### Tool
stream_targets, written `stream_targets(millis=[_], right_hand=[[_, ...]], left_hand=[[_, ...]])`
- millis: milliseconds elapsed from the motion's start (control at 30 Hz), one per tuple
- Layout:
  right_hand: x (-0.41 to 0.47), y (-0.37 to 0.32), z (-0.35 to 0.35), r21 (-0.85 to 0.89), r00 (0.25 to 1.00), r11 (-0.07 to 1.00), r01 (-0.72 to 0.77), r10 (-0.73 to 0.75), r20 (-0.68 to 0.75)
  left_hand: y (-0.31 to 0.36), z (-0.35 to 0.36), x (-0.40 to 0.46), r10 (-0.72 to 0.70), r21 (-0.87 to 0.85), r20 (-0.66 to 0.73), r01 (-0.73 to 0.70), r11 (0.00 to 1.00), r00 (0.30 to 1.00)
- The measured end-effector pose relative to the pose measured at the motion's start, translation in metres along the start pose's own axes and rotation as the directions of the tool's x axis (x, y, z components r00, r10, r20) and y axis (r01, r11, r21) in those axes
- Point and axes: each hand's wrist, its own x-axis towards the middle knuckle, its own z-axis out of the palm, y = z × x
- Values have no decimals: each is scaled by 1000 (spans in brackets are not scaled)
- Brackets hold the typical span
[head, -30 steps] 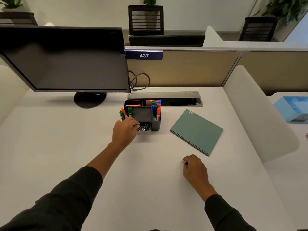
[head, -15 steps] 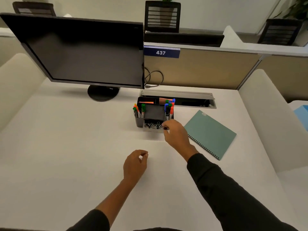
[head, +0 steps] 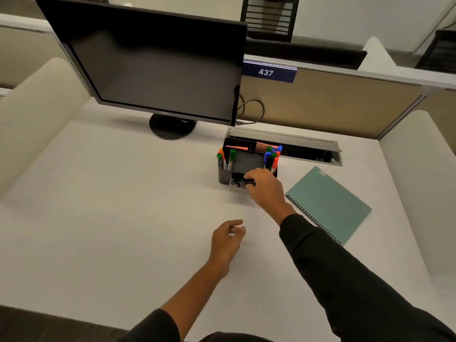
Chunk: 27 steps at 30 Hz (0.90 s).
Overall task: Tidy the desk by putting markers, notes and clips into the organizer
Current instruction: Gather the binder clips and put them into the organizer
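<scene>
The dark grey organizer stands on the white desk in front of the cable slot. Coloured markers stand upright in its left compartment and its right compartment. Orange and pink notes sit in the back section. Several black binder clips lie in the low front tray. My right hand reaches over that tray, fingertips pinched on a black binder clip. My left hand rests on the desk nearer to me, loosely curled and holding nothing.
A black monitor on a round stand fills the back left. To the right of the organizer lies a teal spiral notebook. A metal cable slot runs behind the organizer. White padded dividers border both sides of the desk.
My left hand left the organizer and came back toward me. My right hand carried a binder clip from the desk up to the front tray, then shifted a little left over it.
</scene>
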Motion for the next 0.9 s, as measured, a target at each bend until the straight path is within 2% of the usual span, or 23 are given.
stream_targets(millis=[133,400,633,900], right_hand=[[-6,7,-3,52,996,998,-32,36,-78],[-35,39,-17,154,964,977,-148,177,-197],[-64,55,-14,144,967,970,-194,214,-136],[-69,63,-16,123,961,967,-223,239,-138]], left_hand=[[20,11,16,-39,-76,16,40,996,999],[53,29,43,-106,-80,41,109,991,993],[63,38,51,-127,-51,69,131,990,989],[79,44,58,-101,21,77,100,995,992]])
